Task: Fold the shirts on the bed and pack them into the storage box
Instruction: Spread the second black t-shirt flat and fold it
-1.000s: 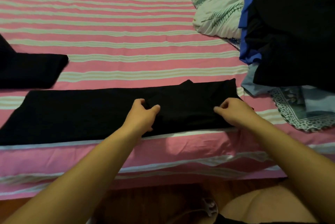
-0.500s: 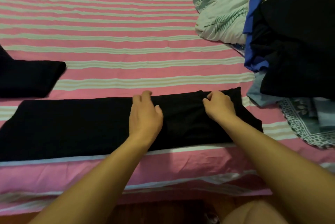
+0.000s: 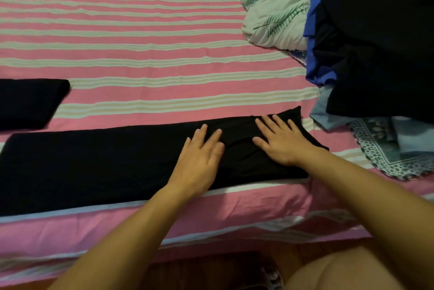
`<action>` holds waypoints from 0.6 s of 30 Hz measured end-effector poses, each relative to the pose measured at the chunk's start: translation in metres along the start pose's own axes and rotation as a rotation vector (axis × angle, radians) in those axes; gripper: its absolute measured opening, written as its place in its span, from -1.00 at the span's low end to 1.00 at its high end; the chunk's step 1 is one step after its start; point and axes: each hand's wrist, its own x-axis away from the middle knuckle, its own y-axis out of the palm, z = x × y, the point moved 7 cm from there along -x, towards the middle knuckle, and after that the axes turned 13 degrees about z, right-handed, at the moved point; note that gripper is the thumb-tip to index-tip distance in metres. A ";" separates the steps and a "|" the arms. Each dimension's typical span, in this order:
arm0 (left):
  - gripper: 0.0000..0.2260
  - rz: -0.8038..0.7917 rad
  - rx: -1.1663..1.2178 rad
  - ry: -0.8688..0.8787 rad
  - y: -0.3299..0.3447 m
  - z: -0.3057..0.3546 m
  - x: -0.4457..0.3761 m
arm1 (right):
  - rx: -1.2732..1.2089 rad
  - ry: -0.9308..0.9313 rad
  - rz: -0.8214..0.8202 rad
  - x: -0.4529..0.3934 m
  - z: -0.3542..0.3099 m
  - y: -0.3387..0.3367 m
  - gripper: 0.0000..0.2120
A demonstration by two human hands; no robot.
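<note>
matt black cloth shirt [image 3: 94, 163], striped woven cotton bedsheet [image 3: 141, 38]

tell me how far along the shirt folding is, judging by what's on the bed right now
Early. Done: one folded black garment lies at the left edge. In hand: both the left hand and the right hand press flat on a long black shirt, folded into a strip. Left: a pile of clothes on the right; no storage box is in view.
</note>
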 end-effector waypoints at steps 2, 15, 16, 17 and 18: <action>-0.50 0.014 0.038 -0.024 -0.008 -0.010 -0.001 | -0.022 0.010 0.054 0.003 -0.010 -0.014 -0.34; -0.25 -0.219 -0.451 0.142 0.002 -0.027 0.002 | -0.243 0.256 0.268 0.069 -0.003 -0.025 -0.47; -0.22 -0.218 -0.471 0.156 0.004 -0.027 0.004 | -0.161 0.193 0.266 0.075 -0.006 -0.021 -0.50; -0.18 -0.225 -0.494 0.167 0.005 -0.026 0.005 | -0.104 0.167 0.276 0.079 -0.006 -0.020 -0.53; -0.15 -0.233 -0.518 0.176 0.005 -0.026 0.006 | -0.082 0.165 0.278 0.082 -0.003 -0.020 -0.55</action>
